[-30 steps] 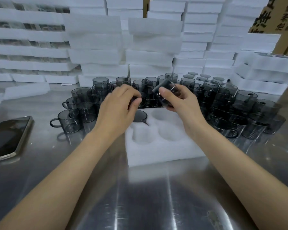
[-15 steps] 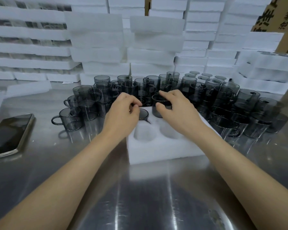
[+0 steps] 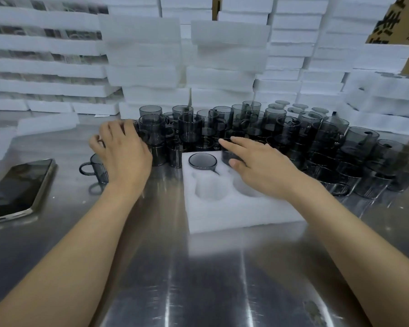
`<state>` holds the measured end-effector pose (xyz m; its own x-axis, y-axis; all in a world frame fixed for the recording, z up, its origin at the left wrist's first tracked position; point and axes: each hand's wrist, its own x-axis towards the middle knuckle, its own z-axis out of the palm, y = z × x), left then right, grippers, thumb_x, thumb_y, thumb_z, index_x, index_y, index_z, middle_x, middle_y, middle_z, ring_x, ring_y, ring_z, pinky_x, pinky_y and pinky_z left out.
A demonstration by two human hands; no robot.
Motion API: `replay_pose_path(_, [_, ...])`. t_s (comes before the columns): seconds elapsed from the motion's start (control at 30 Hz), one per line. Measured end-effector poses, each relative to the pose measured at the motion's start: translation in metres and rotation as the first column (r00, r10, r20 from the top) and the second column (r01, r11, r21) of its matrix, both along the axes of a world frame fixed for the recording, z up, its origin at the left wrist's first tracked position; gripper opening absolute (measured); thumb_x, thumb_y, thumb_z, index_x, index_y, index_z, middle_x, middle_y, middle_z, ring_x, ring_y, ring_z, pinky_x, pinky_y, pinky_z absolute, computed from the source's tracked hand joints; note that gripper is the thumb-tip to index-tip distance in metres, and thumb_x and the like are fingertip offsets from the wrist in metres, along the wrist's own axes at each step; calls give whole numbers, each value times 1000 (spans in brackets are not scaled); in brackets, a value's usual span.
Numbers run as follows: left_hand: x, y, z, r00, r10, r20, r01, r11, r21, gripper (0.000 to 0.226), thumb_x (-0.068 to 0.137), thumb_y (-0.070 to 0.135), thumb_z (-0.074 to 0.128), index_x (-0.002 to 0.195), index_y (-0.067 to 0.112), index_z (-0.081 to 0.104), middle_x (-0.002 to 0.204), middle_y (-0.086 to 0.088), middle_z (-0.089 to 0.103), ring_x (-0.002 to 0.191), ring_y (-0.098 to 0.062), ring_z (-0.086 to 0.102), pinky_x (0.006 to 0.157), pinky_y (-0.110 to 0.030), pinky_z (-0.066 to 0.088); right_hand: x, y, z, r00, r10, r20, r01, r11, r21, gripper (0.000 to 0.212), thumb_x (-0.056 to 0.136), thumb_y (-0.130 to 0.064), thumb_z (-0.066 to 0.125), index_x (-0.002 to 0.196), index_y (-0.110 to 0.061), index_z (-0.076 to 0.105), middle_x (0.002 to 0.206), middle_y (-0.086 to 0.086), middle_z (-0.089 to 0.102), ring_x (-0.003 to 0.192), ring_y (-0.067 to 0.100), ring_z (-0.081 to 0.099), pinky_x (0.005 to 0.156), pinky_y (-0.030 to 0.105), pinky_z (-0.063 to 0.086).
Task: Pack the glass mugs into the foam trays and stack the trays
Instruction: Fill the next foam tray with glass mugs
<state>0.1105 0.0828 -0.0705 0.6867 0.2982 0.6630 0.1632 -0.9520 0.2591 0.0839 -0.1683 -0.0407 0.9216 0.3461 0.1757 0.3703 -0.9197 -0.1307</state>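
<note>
Packing step, mid-tray. Tray (image 3: 234, 213) lies flat on the table (image 3: 198, 279), its far edge right up against the loose mugs (image 3: 281, 128). First mug (image 3: 202, 160) sits in the far-left pocket, rim up, handle tucked into the slot toward the centre. Second mug (image 3: 229, 155) is in the far-right pocket, and the right hand (image 3: 257, 166) is laid over it: fingers stretched almost straight across the top, thumb beside the near wall, nothing clamped. That reads as seating or letting go of the mug, and its dark wall seems to stand a little proud of the foam, so it may want a press down.

Over on the other side, the left hand (image 3: 123, 149) is out among the mugs at the left end of the cluster, above a side mug (image 3: 95, 167) whose handle points left. Fingers are spread over the glass, but whether they grip anything I cannot tell; the hand hides it.

Two near pockets (image 3: 209, 191) show bare foam, so by my count the tray is half full. Next move calls for a mug lifted clear of its neighbours without knocking them, turned so the handle lines up with the slot, then lowered straight into a near pocket. Two more of those, and the tray can join the stacks (image 3: 142, 55) behind. Phone (image 3: 17, 187) lies well off to the left, out of the way.
</note>
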Motion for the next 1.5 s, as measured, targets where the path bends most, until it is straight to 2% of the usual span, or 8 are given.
replay_pose_path(0.1, [0,0,1,1000,23,1,-23,1000,0,39,82,-2,52,122,2,53,125,-20,48,124,-35,33,104,-56,19,1,3,-1,1000,13,26,-13,1000,-21,47,104,-33,30,149,-43,22,157,-13,19,139,20,31,101,37,33])
replay_pose_path(0.5, [-2,-2,8,996,43,77,-40,998,-39,47,70,-13,53,115,1,54,122,-24,43,121,-41,35,101,-54,24,12,-21,4,970,235,-69,-219,958,184,41,99,-32,48,138,-45,42,148,-16,37,121,20,41,104,48,36])
replay_pose_path(0.63, [-5,-6,12,990,66,127,-56,995,-80,51,66,-15,45,114,1,52,124,-24,43,119,-42,37,97,-51,26,14,-23,2,964,194,-180,-178,978,105,45,98,-50,32,143,-49,29,156,-22,17,146,11,11,119,41,6])
replay_pose_path(0.7, [-6,-8,15,980,82,180,-66,994,-91,52,66,-15,41,114,2,50,123,-25,43,118,-44,38,97,-51,27,13,-24,2,945,178,-274,-184,983,2,66,83,-71,16,146,-49,17,158,-23,2,147,8,-6,118,40,-7])
replay_pose_path(0.8, [-11,-14,21,945,51,322,-15,993,-114,52,67,-14,38,115,4,47,119,-27,44,116,-45,39,98,-50,25,11,-23,2,935,179,-306,-195,981,-24,82,71,-78,10,147,-49,11,157,-22,-5,146,9,-12,118,43,-11])
replay_pose_path(1.03, [-27,-59,28,720,-464,516,469,874,131,19,93,2,48,108,1,58,103,-27,53,100,-27,34,83,-42,28,5,-20,-5,968,239,77,-247,853,459,53,98,-37,49,148,-28,33,153,-13,33,138,-1,30,115,19,23])
replay_pose_path(1.27, [-35,-75,22,492,-771,406,622,637,456,11,83,-8,68,90,-1,72,88,-16,66,102,-25,46,77,-51,48,1,-17,0,828,324,457,-522,744,418,89,87,-28,69,153,-23,11,154,-18,20,143,8,25,110,42,37])
replay_pose_path(1.5, [-33,-73,20,444,-829,341,667,559,492,14,83,-4,71,94,2,76,102,-8,58,100,-26,45,85,-31,46,-1,-19,-2,820,347,455,-543,724,425,84,77,-31,77,147,-21,31,140,-9,41,131,5,40,105,18,36])
